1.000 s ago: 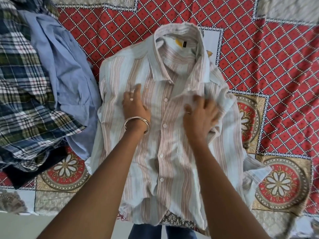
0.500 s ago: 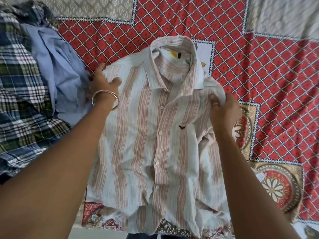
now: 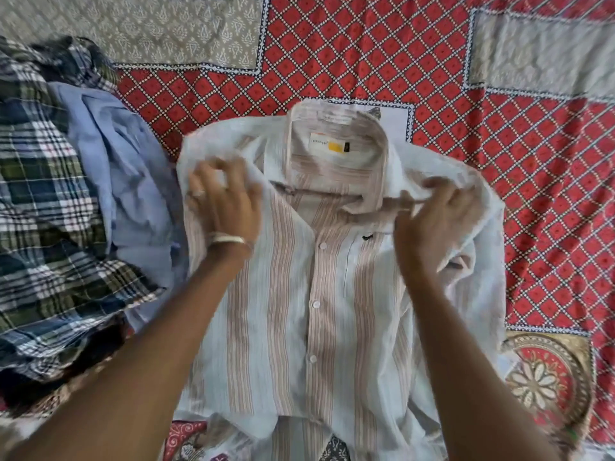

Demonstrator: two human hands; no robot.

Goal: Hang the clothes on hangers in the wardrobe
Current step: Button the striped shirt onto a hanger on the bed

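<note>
The shirt (image 3: 309, 294) was laid flat, front up, on the bedspread (image 3: 332, 54); each shoulder was pinched, by the left hand (image 3: 226, 201) and right hand (image 3: 429, 221), fingers curled into cloth, presumably for lifting; no hanger was seen; a pile (image 3: 66, 194) lay alongside.

left hand (image 3: 223, 194) fingers motion-blurred, plaid shirt (image 3: 43, 207) cut off left

Home bedroom — patterned bedspread (image 3: 366, 44), clothes
</note>
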